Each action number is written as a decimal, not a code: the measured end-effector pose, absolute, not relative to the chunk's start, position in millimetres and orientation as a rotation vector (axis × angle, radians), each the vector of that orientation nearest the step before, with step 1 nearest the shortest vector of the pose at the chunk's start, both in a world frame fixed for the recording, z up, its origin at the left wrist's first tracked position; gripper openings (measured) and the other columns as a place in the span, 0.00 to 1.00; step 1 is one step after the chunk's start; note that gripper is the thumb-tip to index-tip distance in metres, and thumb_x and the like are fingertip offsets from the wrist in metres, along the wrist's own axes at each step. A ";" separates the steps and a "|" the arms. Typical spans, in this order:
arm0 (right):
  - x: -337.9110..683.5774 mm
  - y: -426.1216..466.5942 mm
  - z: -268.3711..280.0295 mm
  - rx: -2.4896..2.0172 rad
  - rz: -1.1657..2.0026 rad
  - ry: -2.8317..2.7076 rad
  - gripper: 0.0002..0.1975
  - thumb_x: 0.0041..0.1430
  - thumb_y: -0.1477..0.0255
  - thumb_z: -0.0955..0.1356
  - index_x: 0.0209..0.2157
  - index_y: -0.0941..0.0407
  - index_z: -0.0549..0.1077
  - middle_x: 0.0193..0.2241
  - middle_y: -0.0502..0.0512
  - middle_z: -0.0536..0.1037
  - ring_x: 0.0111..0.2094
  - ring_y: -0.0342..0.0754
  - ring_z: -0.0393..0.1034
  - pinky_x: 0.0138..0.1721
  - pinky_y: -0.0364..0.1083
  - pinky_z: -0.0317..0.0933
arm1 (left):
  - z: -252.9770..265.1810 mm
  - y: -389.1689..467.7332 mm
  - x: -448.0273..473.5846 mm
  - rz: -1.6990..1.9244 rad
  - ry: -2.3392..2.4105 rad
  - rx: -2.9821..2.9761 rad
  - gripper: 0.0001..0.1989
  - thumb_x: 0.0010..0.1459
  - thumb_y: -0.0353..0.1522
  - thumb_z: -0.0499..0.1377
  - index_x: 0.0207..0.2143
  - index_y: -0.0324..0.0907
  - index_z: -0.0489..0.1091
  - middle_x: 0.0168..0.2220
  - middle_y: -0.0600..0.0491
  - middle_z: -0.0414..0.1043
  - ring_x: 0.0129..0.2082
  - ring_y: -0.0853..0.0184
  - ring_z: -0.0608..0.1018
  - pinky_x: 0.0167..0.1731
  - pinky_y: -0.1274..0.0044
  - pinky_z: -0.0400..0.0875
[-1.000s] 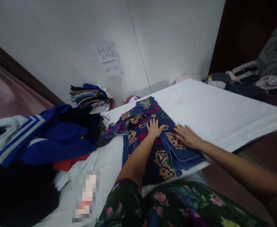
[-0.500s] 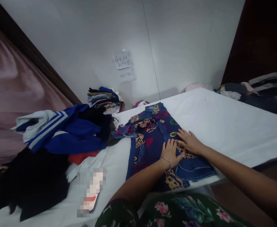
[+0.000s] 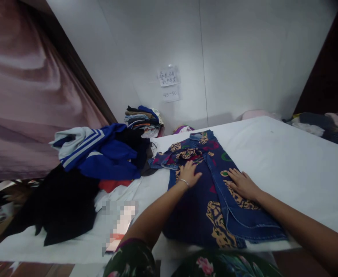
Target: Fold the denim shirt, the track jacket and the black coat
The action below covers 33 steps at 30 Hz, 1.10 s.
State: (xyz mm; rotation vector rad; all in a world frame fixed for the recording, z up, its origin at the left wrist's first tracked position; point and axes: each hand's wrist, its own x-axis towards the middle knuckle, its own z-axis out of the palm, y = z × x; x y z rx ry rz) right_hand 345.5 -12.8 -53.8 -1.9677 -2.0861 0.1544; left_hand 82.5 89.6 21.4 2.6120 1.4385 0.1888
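Observation:
A dark blue denim shirt (image 3: 194, 207) with tan, maroon and green patches lies spread on the white-covered table (image 3: 275, 154), its collar toward the wall. The sleeve at its left is folded in over the upper part. My left hand (image 3: 189, 174), with a bracelet at the wrist, rests flat on the left upper part, just below the bunched sleeve, fingers spread. On the right side of the shirt lies my right hand (image 3: 243, 184), fingers stretched out over a green patch and a tan one. Neither hand grips the cloth.
Left of the shirt is a heap with a blue and white striped jacket (image 3: 99, 152) and black clothing (image 3: 67, 204). A blurred phone (image 3: 121, 231) lies nearer me. Folded clothes (image 3: 144, 119) are stacked by the wall, under a handwritten paper sign (image 3: 169, 77). More clothes (image 3: 315, 123) lie far right.
My left hand has slid from the middle of the shirt to its upper left, away from my right hand. My right hand stays on the right side. The view has shifted left.

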 end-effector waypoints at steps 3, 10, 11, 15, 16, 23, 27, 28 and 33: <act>349.3 3.5 -47.0 -1.875 0.233 -2.025 0.28 0.60 0.57 0.59 0.58 0.55 0.64 0.62 0.60 0.58 0.63 0.59 0.47 0.61 0.64 0.41 | 37.4 145.3 45.1 0.259 1.842 2.477 0.20 0.62 0.41 0.49 0.53 0.45 0.66 0.61 0.49 0.58 0.61 0.62 0.59 0.58 0.68 0.56; 349.3 96.6 -3.7 -1.507 0.907 -1.299 0.21 0.55 0.68 0.66 0.51 0.52 0.70 0.55 0.57 0.69 0.56 0.54 0.62 0.59 0.57 0.53 | 46.8 209.2 2.7 0.155 2.157 2.230 0.16 0.63 0.36 0.47 0.45 0.42 0.70 0.48 0.44 0.71 0.49 0.58 0.73 0.45 0.69 0.67; 347.8 112.0 2.8 -1.458 1.027 -1.127 0.20 0.56 0.69 0.66 0.51 0.53 0.70 0.54 0.58 0.71 0.54 0.54 0.65 0.57 0.56 0.57 | 45.2 212.8 2.6 0.138 2.171 2.213 0.15 0.62 0.37 0.48 0.45 0.42 0.70 0.48 0.43 0.71 0.49 0.58 0.73 0.45 0.69 0.67; 344.0 167.2 16.7 -1.315 1.247 -0.732 0.15 0.61 0.69 0.62 0.50 0.55 0.67 0.52 0.61 0.72 0.49 0.50 0.70 0.49 0.51 0.66 | 38.4 222.4 5.9 0.082 2.183 2.198 0.15 0.57 0.35 0.54 0.44 0.40 0.71 0.51 0.40 0.68 0.51 0.55 0.72 0.47 0.69 0.66; 344.2 179.2 16.8 -1.316 1.254 -0.705 0.15 0.63 0.68 0.61 0.50 0.55 0.66 0.53 0.62 0.71 0.49 0.49 0.70 0.48 0.50 0.66 | 37.2 224.1 6.3 0.072 2.176 2.201 0.14 0.55 0.34 0.55 0.43 0.40 0.71 0.51 0.40 0.68 0.51 0.54 0.72 0.47 0.68 0.66; 353.1 235.9 4.7 -1.390 1.295 -0.659 0.28 0.64 0.55 0.54 0.59 0.57 0.56 0.59 0.67 0.62 0.55 0.51 0.64 0.50 0.51 0.64 | 52.9 237.4 -11.8 0.158 2.135 2.178 0.15 0.57 0.32 0.50 0.44 0.42 0.70 0.44 0.46 0.75 0.44 0.60 0.76 0.41 0.74 0.68; 359.0 247.5 -2.2 -1.424 1.321 -0.667 0.35 0.61 0.51 0.55 0.62 0.59 0.52 0.59 0.70 0.61 0.55 0.54 0.64 0.50 0.52 0.64 | 84.8 238.8 -28.1 0.431 2.060 2.230 0.15 0.58 0.32 0.48 0.45 0.44 0.70 0.41 0.50 0.76 0.42 0.64 0.76 0.39 0.77 0.67; 360.0 249.0 -3.6 -1.427 1.325 -0.671 0.36 0.61 0.50 0.55 0.62 0.60 0.51 0.59 0.71 0.61 0.55 0.54 0.64 0.50 0.51 0.64 | 94.2 236.1 -30.1 0.530 2.007 2.252 0.15 0.57 0.32 0.49 0.44 0.44 0.71 0.40 0.52 0.76 0.40 0.65 0.76 0.39 0.78 0.67; 362.0 253.3 -4.7 -1.423 1.342 -0.697 0.40 0.60 0.47 0.53 0.64 0.61 0.48 0.59 0.72 0.60 0.53 0.54 0.65 0.49 0.51 0.64 | 140.2 196.8 -19.4 0.775 1.736 2.368 0.13 0.54 0.30 0.51 0.39 0.44 0.73 0.35 0.55 0.76 0.34 0.68 0.75 0.39 0.79 0.67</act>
